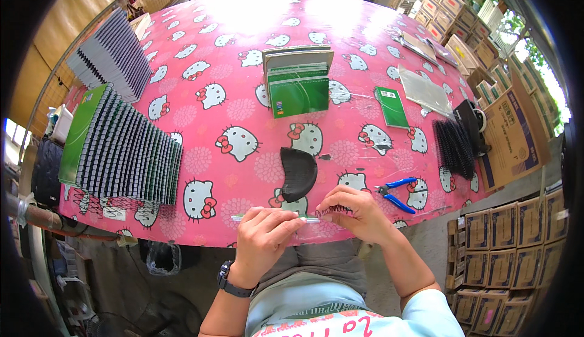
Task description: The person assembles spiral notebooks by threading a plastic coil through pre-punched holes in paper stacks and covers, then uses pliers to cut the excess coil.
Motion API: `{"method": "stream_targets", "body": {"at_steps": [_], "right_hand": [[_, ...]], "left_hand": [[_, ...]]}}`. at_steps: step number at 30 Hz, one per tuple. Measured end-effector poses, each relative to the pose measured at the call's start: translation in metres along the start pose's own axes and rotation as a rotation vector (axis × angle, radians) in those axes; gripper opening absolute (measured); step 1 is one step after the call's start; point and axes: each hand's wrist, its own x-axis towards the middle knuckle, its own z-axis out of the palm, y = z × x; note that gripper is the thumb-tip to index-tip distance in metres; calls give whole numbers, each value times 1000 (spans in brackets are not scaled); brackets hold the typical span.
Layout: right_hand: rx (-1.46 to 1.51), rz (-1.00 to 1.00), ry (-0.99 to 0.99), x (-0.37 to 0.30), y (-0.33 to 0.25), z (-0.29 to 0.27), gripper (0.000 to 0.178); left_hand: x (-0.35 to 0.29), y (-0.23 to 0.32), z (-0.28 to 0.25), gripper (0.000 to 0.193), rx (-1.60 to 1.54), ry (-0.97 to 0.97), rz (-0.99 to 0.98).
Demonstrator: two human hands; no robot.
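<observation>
At the near edge of the table, my left hand point(265, 232) pinches a thin notebook point(239, 217), seen nearly edge-on with a strip of green cover showing. My right hand point(353, 213) has its fingertips closed on a dark spiral coil point(323, 212) at the notebook's right part. How far the coil runs through the holes is hidden by my fingers. Just beyond my hands lies a black half-round piece point(299, 175). A pair of blue-handled cutting pliers point(398, 195) rests to the right of my right hand.
Coil-bound green notebooks point(125, 151) stand stacked at left, with another bound stack point(112, 57) behind. Unbound green notebooks point(299, 90) stand mid-table. At right are a single green notebook point(392, 107), a clear plastic sheet point(424, 91), black coils point(453, 148) and a cardboard box point(512, 136).
</observation>
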Motion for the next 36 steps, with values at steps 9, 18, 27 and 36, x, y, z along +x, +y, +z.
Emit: {"method": "stream_targets", "body": {"at_steps": [9,18,27,36], "right_hand": [[-250,-283,40,7,-2,8,26],[-291,-343,7,-5,5,8,32],[-275,-351,-89,0,-6,5,30],[-294,-323,15,-5,6,4,30]], "left_hand": [[-2,0,-4,25,-18,0,17],[-1,1,-2,21,-14,3,-21],[-2,3,-7,18,66,-20,8],[4,-1,2,23,141,8,-121]]}}
